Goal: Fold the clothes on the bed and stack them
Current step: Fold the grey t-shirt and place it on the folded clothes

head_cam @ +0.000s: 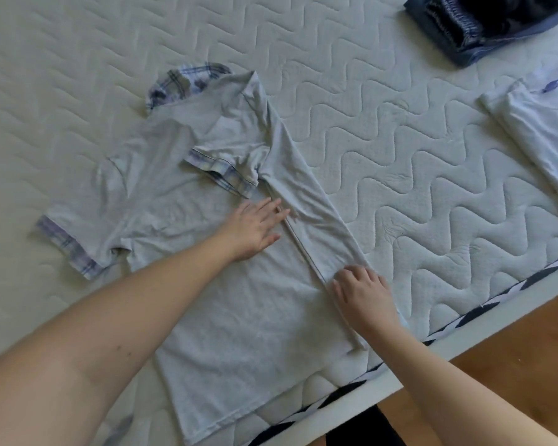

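A light grey polo shirt (207, 284) with plaid collar and plaid sleeve cuffs lies flat on the white quilted mattress (416, 162). Its right side is folded inward, with that sleeve lying across the chest. My left hand (255, 228) rests flat on the shirt's middle, fingers straight and touching the folded edge. My right hand (361, 294) sits lower on the same folded strip, fingers bent down onto the fabric near its edge.
A white garment (541, 136) with a dark print lies at the right edge of the mattress. A folded dark blue pile (471, 27) sits at the far right corner. The mattress edge and wooden floor (512, 349) run along the lower right.
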A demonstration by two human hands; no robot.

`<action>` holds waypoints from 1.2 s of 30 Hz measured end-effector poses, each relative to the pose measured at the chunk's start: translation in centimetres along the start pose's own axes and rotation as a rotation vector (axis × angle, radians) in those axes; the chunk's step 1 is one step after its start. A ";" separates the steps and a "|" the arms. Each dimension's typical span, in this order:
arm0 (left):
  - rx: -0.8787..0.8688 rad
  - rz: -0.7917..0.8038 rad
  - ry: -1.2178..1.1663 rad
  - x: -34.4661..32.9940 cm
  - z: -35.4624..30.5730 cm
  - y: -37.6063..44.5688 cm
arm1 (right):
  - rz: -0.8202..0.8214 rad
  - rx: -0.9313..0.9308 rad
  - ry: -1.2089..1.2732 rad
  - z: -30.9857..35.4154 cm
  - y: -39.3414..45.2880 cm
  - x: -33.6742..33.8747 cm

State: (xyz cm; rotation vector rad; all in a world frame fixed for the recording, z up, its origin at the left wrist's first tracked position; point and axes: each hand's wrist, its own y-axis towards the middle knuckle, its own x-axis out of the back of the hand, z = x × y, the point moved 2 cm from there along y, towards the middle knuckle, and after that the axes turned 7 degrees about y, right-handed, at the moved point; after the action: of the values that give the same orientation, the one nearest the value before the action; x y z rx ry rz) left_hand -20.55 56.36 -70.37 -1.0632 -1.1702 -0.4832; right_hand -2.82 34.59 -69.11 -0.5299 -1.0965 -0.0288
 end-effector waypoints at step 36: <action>1.297 -0.427 -0.932 -1.2 20.3 2.5 | 0.516 -0.321 0.850 17.6 22.1 -0.1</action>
State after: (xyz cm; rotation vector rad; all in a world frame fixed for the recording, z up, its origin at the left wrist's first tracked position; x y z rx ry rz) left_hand -29.26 74.79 -72.32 0.1960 -2.0725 0.5435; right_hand -11.46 61.36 -71.80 -0.9629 -0.1040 0.0222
